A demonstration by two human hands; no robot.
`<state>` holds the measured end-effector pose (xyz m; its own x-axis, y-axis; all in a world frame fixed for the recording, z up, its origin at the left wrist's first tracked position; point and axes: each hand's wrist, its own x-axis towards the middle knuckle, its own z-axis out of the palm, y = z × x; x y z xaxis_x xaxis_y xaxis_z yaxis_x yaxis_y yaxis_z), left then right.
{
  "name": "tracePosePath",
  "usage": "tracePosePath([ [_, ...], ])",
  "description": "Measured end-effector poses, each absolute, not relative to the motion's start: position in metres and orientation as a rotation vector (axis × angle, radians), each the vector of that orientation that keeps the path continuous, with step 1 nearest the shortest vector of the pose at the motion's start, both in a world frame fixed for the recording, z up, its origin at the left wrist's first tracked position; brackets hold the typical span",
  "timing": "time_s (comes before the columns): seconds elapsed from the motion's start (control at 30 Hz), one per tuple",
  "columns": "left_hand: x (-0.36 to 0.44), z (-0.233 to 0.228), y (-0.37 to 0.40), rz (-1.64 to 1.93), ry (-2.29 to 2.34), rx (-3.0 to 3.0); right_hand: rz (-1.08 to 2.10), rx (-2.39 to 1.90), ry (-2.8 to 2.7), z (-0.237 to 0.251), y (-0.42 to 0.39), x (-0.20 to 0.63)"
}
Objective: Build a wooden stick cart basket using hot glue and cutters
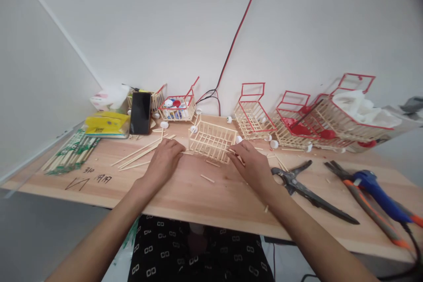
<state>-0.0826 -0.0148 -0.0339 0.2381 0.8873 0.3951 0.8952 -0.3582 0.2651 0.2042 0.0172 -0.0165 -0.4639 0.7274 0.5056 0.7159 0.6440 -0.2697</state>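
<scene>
A small basket made of thin wooden sticks (pixel 213 139) sits on the wooden table in front of me, with a lattice of bars and no red trim. At its right end is my right hand (pixel 249 161), thumb and fingers closed on the basket's edge. To the left of the basket my left hand (pixel 165 154) rests low over the table with its fingers bent together. Whatever those fingers hold, if anything, is hidden. Short cut stick pieces (pixel 207 179) lie before the basket, and longer sticks (pixel 137 157) lie beside my left hand.
Finished stick carts with red handles (pixel 253 114) stand along the wall, one loaded with bottle caps (pixel 176 103). Black scissors (pixel 313 191), pliers (pixel 370 211) and a blue glue gun (pixel 380 191) lie right. Left are a phone (pixel 140 113), yellow pack (pixel 107 123) and bundled sticks (pixel 71 152).
</scene>
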Motion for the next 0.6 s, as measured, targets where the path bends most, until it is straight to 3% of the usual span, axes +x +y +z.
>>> tracePosePath([
  [0.37,-0.117,-0.026,-0.025,-0.866,-1.666,-2.592,0.086,-1.059,-2.304,-0.011,0.023,0.218],
  [0.5,-0.123,-0.013,-0.034,-0.999,-1.643,-2.608,0.222,-1.091,-2.307,-0.005,0.017,0.225],
  [0.6,-0.111,-0.001,-0.043,-1.292,-1.774,-2.446,0.503,-1.112,-2.083,0.008,0.008,0.221],
])
